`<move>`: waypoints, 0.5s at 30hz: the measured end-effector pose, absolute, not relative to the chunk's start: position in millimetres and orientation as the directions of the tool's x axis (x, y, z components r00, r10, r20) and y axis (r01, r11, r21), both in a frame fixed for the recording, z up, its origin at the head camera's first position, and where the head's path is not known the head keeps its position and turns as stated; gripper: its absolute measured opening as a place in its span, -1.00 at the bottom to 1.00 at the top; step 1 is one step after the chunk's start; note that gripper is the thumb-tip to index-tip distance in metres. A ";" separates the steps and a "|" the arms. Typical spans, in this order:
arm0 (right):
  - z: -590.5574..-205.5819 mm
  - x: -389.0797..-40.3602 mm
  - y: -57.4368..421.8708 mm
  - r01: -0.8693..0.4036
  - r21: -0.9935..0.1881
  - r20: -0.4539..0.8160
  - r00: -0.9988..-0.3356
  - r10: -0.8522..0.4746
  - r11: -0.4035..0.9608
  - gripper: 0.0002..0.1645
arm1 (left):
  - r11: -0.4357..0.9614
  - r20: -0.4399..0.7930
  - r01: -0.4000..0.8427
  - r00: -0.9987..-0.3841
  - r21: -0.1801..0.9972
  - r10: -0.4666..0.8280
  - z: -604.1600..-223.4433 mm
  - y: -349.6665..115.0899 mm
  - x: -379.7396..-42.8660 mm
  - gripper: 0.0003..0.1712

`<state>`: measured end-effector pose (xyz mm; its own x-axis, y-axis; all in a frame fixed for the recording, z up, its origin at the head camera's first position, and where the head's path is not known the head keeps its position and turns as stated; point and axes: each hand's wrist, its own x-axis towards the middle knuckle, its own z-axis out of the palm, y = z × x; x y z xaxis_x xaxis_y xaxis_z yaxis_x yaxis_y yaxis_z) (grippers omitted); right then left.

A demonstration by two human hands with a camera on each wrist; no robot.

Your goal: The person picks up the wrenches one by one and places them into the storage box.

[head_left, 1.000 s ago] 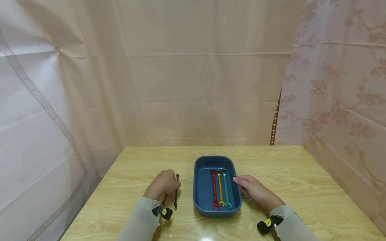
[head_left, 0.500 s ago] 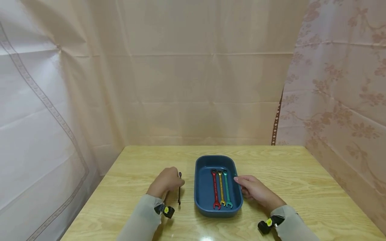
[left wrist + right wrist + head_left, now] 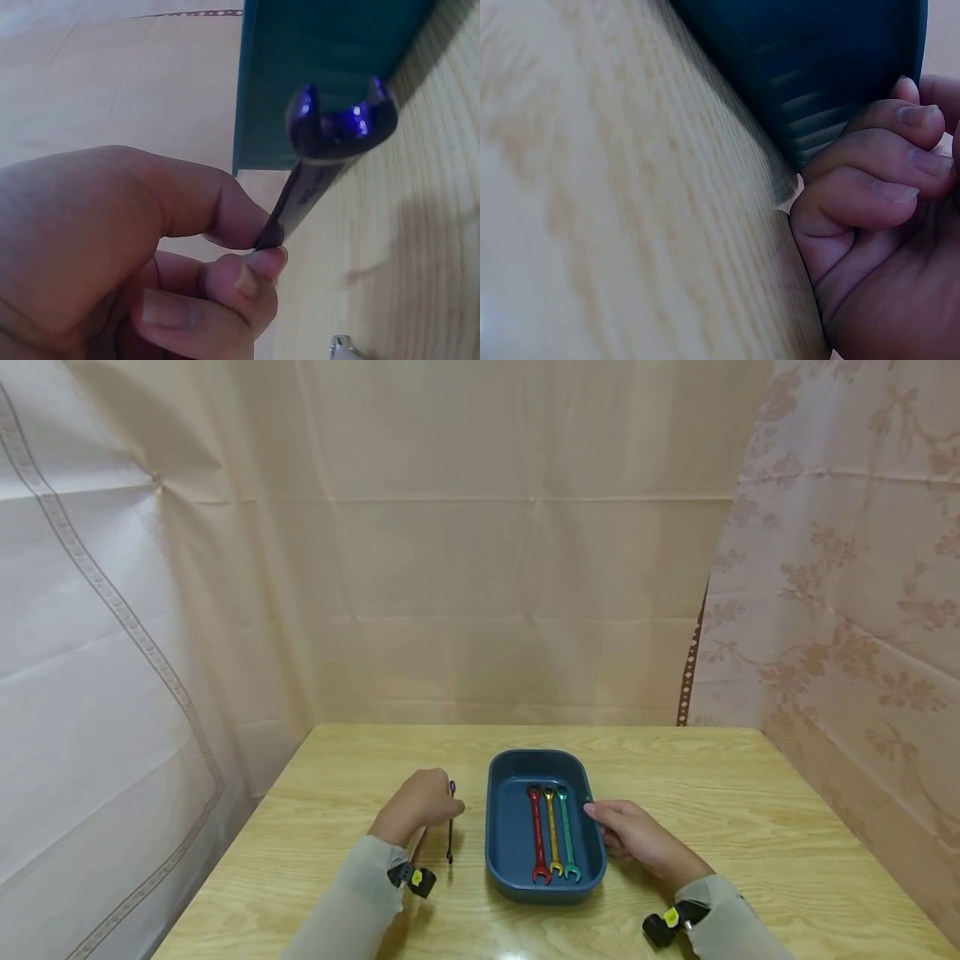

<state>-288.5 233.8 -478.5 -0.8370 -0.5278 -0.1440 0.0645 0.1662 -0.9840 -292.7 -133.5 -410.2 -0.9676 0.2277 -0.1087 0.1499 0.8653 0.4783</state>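
My left hand (image 3: 422, 803) pinches a dark purple wrench (image 3: 451, 835) between thumb and fingers, left of the blue tray (image 3: 501, 852). Its shiny open-end jaw points at the camera in the left wrist view, where the wrench (image 3: 311, 184) is off the table. My right hand (image 3: 637, 835) holds the tray's right rim, thumb on top and fingers curled against the outer wall, as the right wrist view also shows. Inside the tray lie a red wrench (image 3: 538, 835), a yellow wrench (image 3: 552, 835) and a green wrench (image 3: 567, 839), side by side.
Partly hidden below my left hand, another slim tool (image 3: 417, 843) lies on the wooden table (image 3: 675, 768); a silvery metal end (image 3: 341, 346) shows low in the left wrist view. Cloth curtains (image 3: 487, 568) hang behind the table and at both sides.
My left hand has moved slightly right and away from me, bringing the purple wrench closer to the tray. My right hand keeps its hold on the rim.
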 end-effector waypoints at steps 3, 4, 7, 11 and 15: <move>-479.3 -288.5 233.9 0.061 -0.985 -0.139 -0.837 -0.529 0.163 -0.44 | 0.877 -0.113 0.152 -0.968 0.455 0.226 -407.2 -131.0 -292.9 -0.47; -479.6 -288.5 233.9 0.061 -0.985 -0.139 -0.837 -0.529 0.162 -0.45 | 0.880 -0.111 0.154 -0.968 0.449 0.226 -406.6 -130.1 -293.4 -0.47; -480.5 -288.6 233.8 0.060 -0.986 -0.137 -0.836 -0.532 0.158 -0.47 | 0.890 -0.119 0.153 -0.967 0.429 0.224 -404.4 -127.5 -295.4 -0.48; -481.3 -289.2 233.6 0.061 -0.986 -0.136 -0.833 -0.536 0.156 -0.48 | 0.898 -0.112 0.164 -0.967 0.409 0.227 -400.6 -123.9 -298.3 -0.49; -481.3 -289.5 233.8 0.062 -0.986 -0.136 -0.832 -0.537 0.154 -0.49 | 0.902 -0.097 0.180 -0.967 0.393 0.235 -394.8 -120.7 -299.6 -0.49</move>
<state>-289.5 233.8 -481.3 -0.8323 -0.5373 -0.1361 0.0616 0.1544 -0.9861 -299.6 -120.7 -394.8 -0.9671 0.2353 -0.0967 0.1801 0.9019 0.3926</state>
